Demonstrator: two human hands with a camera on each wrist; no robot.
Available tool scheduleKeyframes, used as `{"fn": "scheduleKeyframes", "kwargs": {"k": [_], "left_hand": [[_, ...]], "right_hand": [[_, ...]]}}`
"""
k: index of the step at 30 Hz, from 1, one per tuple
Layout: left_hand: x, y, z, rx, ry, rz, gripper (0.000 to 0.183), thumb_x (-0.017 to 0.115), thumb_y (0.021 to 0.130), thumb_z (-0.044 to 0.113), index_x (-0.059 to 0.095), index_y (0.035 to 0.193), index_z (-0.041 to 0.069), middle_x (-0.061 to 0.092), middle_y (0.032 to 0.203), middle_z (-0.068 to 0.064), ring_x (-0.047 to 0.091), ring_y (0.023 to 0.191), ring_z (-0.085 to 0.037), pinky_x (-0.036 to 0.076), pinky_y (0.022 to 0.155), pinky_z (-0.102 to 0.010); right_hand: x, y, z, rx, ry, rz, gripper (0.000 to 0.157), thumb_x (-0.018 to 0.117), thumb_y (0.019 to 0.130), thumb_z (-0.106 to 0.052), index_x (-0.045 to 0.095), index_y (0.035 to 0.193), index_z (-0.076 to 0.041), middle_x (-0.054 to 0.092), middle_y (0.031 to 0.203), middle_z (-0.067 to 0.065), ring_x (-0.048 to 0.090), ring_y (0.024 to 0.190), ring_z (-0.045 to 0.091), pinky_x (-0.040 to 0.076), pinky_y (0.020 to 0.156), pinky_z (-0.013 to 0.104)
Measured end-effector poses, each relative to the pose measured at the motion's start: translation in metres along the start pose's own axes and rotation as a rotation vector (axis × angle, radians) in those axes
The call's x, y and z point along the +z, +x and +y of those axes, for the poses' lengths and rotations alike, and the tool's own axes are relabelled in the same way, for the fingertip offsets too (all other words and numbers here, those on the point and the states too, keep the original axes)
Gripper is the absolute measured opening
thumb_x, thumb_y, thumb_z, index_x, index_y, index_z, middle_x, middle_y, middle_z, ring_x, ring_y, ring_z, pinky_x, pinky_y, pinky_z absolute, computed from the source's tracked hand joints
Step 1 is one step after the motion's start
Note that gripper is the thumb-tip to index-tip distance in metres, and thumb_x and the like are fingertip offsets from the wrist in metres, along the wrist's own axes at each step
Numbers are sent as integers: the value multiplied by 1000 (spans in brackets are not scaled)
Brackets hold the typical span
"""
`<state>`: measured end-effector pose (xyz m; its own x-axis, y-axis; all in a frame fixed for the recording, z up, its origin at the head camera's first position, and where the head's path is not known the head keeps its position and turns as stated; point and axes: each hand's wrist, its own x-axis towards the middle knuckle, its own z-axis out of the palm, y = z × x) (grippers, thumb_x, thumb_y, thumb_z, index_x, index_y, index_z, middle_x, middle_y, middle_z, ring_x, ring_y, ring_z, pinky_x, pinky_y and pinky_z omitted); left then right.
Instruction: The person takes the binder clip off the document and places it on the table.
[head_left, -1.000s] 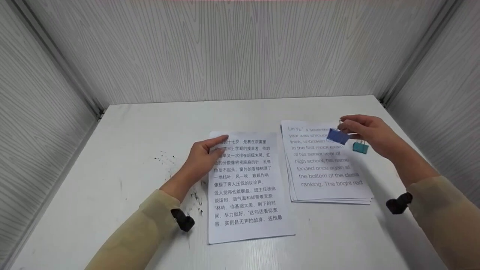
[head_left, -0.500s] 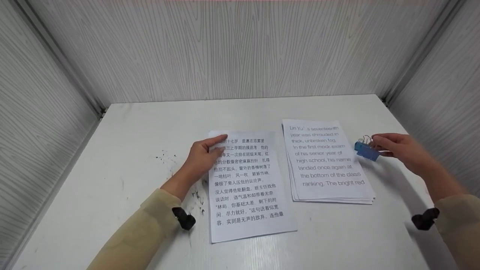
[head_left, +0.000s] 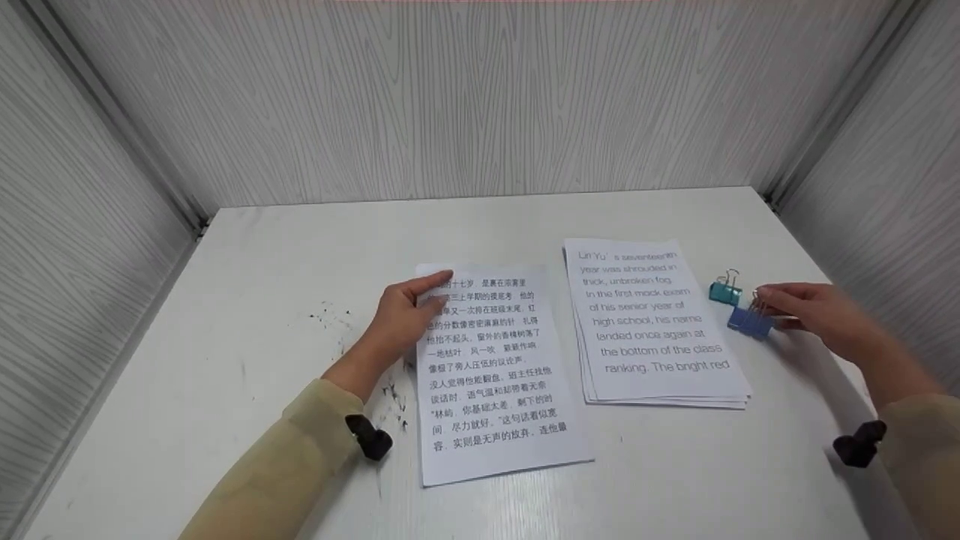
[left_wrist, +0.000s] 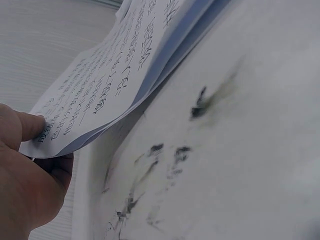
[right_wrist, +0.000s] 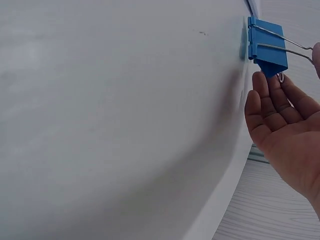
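My left hand (head_left: 405, 315) holds the left edge of a stack of paper with Chinese text (head_left: 495, 375). In the left wrist view its thumb (left_wrist: 32, 126) lies on top of the sheets, with fingers beneath, and the near edge of the stack (left_wrist: 100, 107) is lifted off the table. At the right, my right hand (head_left: 825, 315) pinches the wire handles of a blue binder clip (head_left: 750, 322). The right wrist view shows that blue clip (right_wrist: 270, 47) with both handles up against the thumb. Just behind it, a teal binder clip (head_left: 725, 292) stands on the table.
A second stack of paper with English text (head_left: 652, 322) lies between the Chinese stack and the clips, its sheets slightly uneven. Dark smudges (head_left: 390, 390) mark the white table (head_left: 262, 300) beside my left arm. Pale wood-grain walls (head_left: 480, 97) enclose the back and sides.
My right hand has moved right and down from over the English stack to the table beside it. The teal clip has left the hand; the blue one is still held. My left hand stays put.
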<state>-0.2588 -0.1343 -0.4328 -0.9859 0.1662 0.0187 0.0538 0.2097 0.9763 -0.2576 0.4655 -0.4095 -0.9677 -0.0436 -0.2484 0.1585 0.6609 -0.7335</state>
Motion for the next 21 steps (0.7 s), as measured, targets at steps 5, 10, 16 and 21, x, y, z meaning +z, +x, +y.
{"fn": "scheduleKeyframes", "kwargs": {"k": [5, 10, 16, 21], "left_hand": [[1, 1, -2, -6, 16, 3, 39, 62, 97, 16, 61, 133, 30, 49, 143, 12, 33, 139, -10, 18, 117, -34], [2, 4, -5, -13, 18, 17, 39, 62, 96, 14, 61, 132, 30, 50, 142, 12, 31, 141, -10, 17, 117, -33], [4, 11, -8, -42, 47, 25, 41, 62, 96, 14, 59, 136, 24, 49, 143, 9, 29, 142, -12, 16, 117, -33], [5, 14, -6, -74, 100, 16, 43, 62, 96, 13, 57, 138, 19, 48, 145, 4, 31, 141, -17, 17, 117, -36]], "right_hand": [[0, -4, 2, 19, -6, 2, 71, 55, 94, -55, 51, 139, 0, 65, 118, 9, 61, 100, 18, 53, 86, 29], [-1, -7, -1, 31, -21, 4, 75, 54, 93, -57, 50, 139, 2, 66, 112, 6, 57, 105, 29, 53, 86, 31], [-1, -9, -4, 48, -67, 2, 76, 51, 94, -58, 49, 140, 2, 62, 118, 15, 54, 105, 32, 52, 85, 33], [2, -8, -7, 42, -95, 38, 78, 48, 95, -59, 45, 142, 4, 54, 131, 25, 50, 114, 39, 48, 94, 46]]}}
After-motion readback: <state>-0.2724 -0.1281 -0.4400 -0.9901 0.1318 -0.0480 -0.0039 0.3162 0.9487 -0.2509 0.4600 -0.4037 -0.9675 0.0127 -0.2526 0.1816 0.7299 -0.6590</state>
